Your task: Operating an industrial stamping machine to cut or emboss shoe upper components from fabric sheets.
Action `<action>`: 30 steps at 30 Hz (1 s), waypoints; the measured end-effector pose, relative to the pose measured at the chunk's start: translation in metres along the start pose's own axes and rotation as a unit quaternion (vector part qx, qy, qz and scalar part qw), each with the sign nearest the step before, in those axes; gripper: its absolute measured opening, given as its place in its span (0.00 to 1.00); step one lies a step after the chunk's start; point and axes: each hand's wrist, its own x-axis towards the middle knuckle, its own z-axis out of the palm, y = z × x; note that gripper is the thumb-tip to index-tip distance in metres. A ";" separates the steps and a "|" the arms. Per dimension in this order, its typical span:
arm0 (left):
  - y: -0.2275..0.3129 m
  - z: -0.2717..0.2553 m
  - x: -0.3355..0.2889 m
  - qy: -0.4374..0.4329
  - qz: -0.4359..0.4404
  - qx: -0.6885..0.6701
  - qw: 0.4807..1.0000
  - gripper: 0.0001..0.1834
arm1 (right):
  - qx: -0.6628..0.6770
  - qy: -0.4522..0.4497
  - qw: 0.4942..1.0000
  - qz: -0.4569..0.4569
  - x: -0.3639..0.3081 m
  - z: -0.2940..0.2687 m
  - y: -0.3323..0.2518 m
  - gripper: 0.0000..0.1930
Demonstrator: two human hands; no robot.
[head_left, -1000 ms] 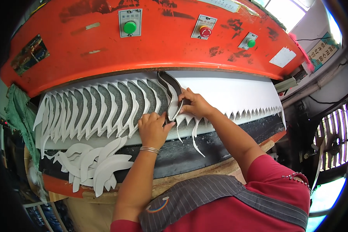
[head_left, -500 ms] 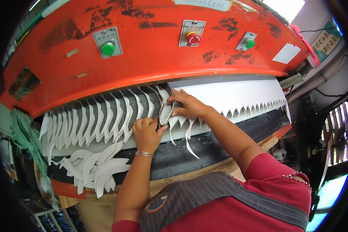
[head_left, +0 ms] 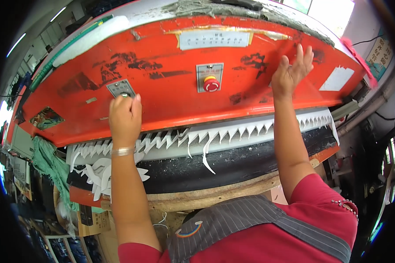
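Note:
My left hand (head_left: 125, 117) is at the left button plate (head_left: 118, 87) on the red machine front, its fingers curled in. It covers most of the button there; only a sliver shows above the knuckles. My right hand (head_left: 292, 72) is raised with fingers spread, its palm side by the right part of the red panel. The right-hand button is hidden behind it. Below the panel lies a white sheet (head_left: 245, 129) with a zigzag cut edge. The dark edge of a curved cutting die (head_left: 182, 132) shows only slightly under the red front.
A red stop button (head_left: 211, 84) sits between my hands. Curved white cut pieces (head_left: 102, 175) are heaped at the left on the black ledge (head_left: 171, 175). Thin offcut strips (head_left: 207, 160) hang over that ledge. Green cloth (head_left: 52, 168) hangs at the left end.
Both hands have left the curved cutting die and risen to the red panel, the left to the left button, the right to the right button's area. The view has tilted upward.

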 end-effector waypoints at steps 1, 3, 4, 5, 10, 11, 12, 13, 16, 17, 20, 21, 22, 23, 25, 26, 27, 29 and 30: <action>0.006 -0.006 -0.007 -0.052 -0.045 -0.045 0.997 0.18 | 0.012 -0.004 1.000 0.018 -0.003 -0.011 -0.006 0.26; 0.028 -0.009 -0.047 -0.076 -0.093 -0.078 0.990 0.17 | 0.117 -0.016 0.993 -0.026 -0.020 -0.035 -0.015 0.24; 0.042 -0.008 -0.075 -0.106 -0.126 -0.125 0.978 0.16 | 0.168 -0.086 0.979 -0.074 -0.034 -0.048 -0.022 0.24; 0.053 -0.009 -0.109 -0.196 -0.159 -0.123 0.960 0.16 | 0.224 -0.155 0.955 -0.120 -0.056 -0.060 -0.035 0.23; 0.136 -0.036 -0.200 -0.350 -0.221 -0.185 0.891 0.11 | 0.502 -0.624 0.591 -0.092 -0.122 -0.150 -0.108 0.28; 0.145 -0.041 -0.207 -0.339 -0.198 -0.155 0.907 0.10 | 0.512 -0.658 0.539 -0.113 -0.132 -0.164 -0.117 0.31; 0.152 -0.048 -0.215 -0.327 -0.174 -0.125 0.920 0.09 | 0.512 -0.677 0.513 -0.130 -0.142 -0.176 -0.126 0.31; 0.158 -0.048 -0.223 -0.329 -0.177 -0.124 0.919 0.09 | 0.490 -0.684 0.526 -0.123 -0.148 -0.186 -0.134 0.29; 0.162 -0.039 -0.243 -0.303 -0.195 -0.076 0.930 0.06 | 0.413 -0.706 0.564 -0.113 -0.165 -0.208 -0.156 0.26; 0.162 -0.037 -0.246 -0.290 -0.192 -0.075 0.934 0.06 | 0.354 -0.719 0.588 -0.110 -0.171 -0.213 -0.161 0.24; 0.159 -0.037 -0.267 -0.249 -0.181 -0.076 0.948 0.06 | 0.336 -0.700 0.622 -0.100 -0.186 -0.227 -0.171 0.21; 0.157 -0.035 -0.271 -0.249 -0.179 -0.062 0.950 0.06 | 0.337 -0.693 0.628 -0.103 -0.193 -0.227 -0.172 0.20; 0.155 -0.033 -0.274 -0.250 -0.176 -0.048 0.951 0.06 | 0.334 -0.691 0.632 -0.111 -0.198 -0.233 -0.171 0.20; 0.157 -0.031 -0.281 -0.242 -0.175 -0.050 0.953 0.06 | 0.338 -0.697 0.622 -0.117 -0.204 -0.240 -0.169 0.19; 0.152 -0.045 -0.299 -0.303 -0.165 -0.062 0.937 0.06 | 0.373 -0.710 0.583 -0.132 -0.206 -0.246 -0.174 0.19; 0.146 -0.049 -0.306 -0.303 -0.161 -0.062 0.937 0.06 | 0.371 -0.708 0.587 -0.130 -0.200 -0.240 -0.174 0.19; 0.141 -0.049 -0.310 -0.321 -0.161 -0.094 0.928 0.08 | 0.383 -0.754 0.532 -0.048 -0.173 -0.222 -0.173 0.20; 0.126 -0.042 -0.308 -0.367 -0.143 -0.138 0.909 0.10 | 0.336 -0.766 0.545 0.059 -0.152 -0.170 -0.161 0.22; 0.117 -0.039 -0.304 -0.369 -0.133 -0.138 0.909 0.10 | 0.273 -0.734 0.615 0.089 -0.152 -0.143 -0.160 0.24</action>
